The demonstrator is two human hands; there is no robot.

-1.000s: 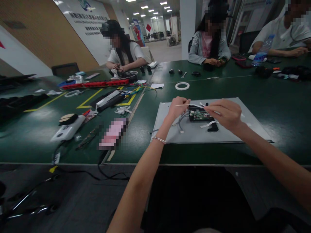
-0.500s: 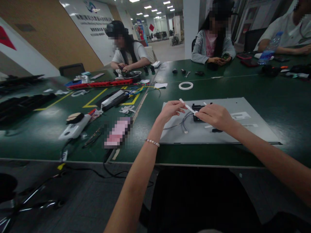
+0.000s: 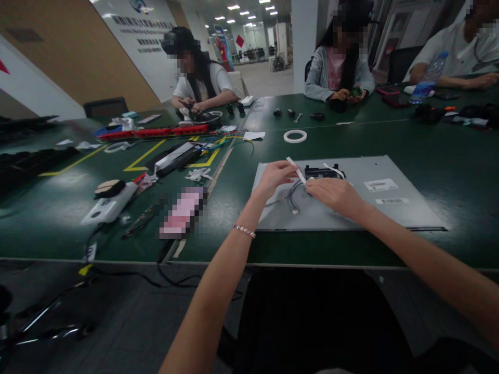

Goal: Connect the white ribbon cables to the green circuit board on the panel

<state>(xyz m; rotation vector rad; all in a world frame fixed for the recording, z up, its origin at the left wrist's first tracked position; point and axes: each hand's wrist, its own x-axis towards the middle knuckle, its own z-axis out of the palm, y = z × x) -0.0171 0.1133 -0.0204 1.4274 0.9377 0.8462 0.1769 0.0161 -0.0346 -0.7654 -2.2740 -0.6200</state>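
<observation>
A grey metal panel (image 3: 390, 208) lies flat on the green table in front of me. A black circuit board module (image 3: 322, 171) sits on it, with grey wires (image 3: 290, 197) trailing off to the left. My left hand (image 3: 275, 178) pinches a thin white flat strip (image 3: 295, 169) above the wires. My right hand (image 3: 333, 195) is closed just to the right, over the near end of the strip and the wires. What its fingers grip is hidden. Another white strip (image 3: 334, 169) curls beside the module.
A white tape ring (image 3: 294, 136) lies beyond the panel. To the left are a white device (image 3: 109, 205), a pink blurred object (image 3: 181, 212), cables and a red power strip (image 3: 156, 132). Three other people sit at the far side. The table's front edge (image 3: 234, 264) is near me.
My hands have drawn closer together and lower toward the wires. The white strip, earlier stretched between both hands, is now short and held mainly by my left hand.
</observation>
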